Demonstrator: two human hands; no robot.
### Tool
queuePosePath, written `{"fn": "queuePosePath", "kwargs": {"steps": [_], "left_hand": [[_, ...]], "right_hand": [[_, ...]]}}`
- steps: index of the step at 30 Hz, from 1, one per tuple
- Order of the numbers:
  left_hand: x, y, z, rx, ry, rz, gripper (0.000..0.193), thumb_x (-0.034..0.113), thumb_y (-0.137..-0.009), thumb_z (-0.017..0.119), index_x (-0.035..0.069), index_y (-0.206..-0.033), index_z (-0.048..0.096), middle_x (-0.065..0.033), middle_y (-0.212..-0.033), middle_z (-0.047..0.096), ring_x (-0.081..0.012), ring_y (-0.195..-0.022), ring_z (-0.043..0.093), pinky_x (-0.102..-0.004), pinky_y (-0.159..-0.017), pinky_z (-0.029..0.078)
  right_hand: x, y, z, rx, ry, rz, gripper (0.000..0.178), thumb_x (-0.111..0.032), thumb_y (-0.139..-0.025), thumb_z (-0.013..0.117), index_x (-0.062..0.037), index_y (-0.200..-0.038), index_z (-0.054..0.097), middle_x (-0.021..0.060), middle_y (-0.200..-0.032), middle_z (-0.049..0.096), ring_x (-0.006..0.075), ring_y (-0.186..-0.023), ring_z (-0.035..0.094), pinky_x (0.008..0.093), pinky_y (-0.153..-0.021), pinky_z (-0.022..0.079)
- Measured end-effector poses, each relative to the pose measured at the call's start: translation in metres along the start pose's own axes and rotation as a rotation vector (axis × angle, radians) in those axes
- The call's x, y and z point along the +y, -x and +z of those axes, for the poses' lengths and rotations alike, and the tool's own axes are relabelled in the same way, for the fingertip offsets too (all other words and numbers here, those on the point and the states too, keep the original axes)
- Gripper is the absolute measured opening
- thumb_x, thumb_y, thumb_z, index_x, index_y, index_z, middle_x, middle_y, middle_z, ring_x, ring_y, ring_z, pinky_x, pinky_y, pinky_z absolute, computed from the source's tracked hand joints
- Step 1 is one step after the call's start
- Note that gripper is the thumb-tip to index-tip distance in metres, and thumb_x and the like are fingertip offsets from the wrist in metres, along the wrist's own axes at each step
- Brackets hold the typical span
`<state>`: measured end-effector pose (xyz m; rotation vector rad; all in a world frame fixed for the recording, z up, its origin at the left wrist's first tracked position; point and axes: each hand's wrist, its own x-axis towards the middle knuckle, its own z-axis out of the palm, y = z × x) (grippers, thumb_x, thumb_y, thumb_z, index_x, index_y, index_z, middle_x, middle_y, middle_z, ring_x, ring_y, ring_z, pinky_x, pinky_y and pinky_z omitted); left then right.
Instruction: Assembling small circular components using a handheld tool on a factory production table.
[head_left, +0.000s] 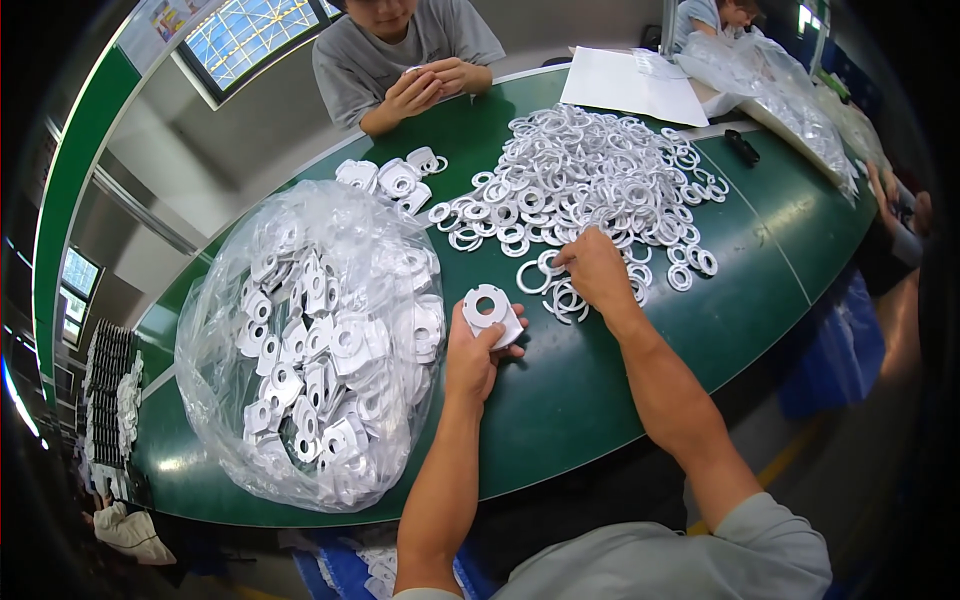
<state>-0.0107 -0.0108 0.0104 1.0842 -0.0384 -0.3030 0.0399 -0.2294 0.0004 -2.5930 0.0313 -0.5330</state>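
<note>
My left hand [473, 352] is closed around a white plastic plate [494, 328] with a round hole, the thumb lying across its face. At the near edge of a large heap of white rings [580, 170], my right hand [600, 272] has its fingers curled. Its index finger and thumb pinch the side of a white ring [541, 262]; the other fingertips are hidden. Several loose rings lie just under and beside that hand. To the left of my left hand, a big clear plastic bag [215, 330] holds many white plates [355, 345] like the one I hold.
Across the green table [560, 410], a co-worker's hands [425, 88] hold a small piece. Several white plates [398, 180] lie near them. A white sheet [630, 90], a black object [742, 147] and clear plastic wrapping [775, 75] lie at the far right.
</note>
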Motion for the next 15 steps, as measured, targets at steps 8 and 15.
{"fn": "queuePosePath", "kwargs": {"steps": [8,15], "left_hand": [[0.002,0.001,0.0,-0.015,0.012,-0.006,0.05,-0.006,-0.085,0.044,0.005,-0.131,0.03,-0.0222,-0.116,0.06,-0.0304,-0.096,0.066,-0.0301,-0.059,0.058],[0.001,-0.003,-0.002,-0.009,-0.021,0.029,0.047,-0.002,-0.084,0.049,0.005,-0.129,0.036,-0.022,-0.114,0.061,-0.0332,-0.096,0.067,-0.0317,-0.058,0.059]], "right_hand": [[-0.012,0.004,-0.006,-0.027,-0.024,-0.045,0.031,-0.021,-0.063,0.083,-0.0145,-0.093,0.074,0.0127,-0.089,0.054,0.0307,-0.09,0.055,0.0398,-0.08,0.045],[-0.026,-0.006,-0.011,-0.067,0.008,-0.069,0.04,-0.026,-0.06,0.086,-0.0185,-0.098,0.074,0.0119,-0.094,0.058,0.031,-0.092,0.059,0.0403,-0.081,0.048]]}}
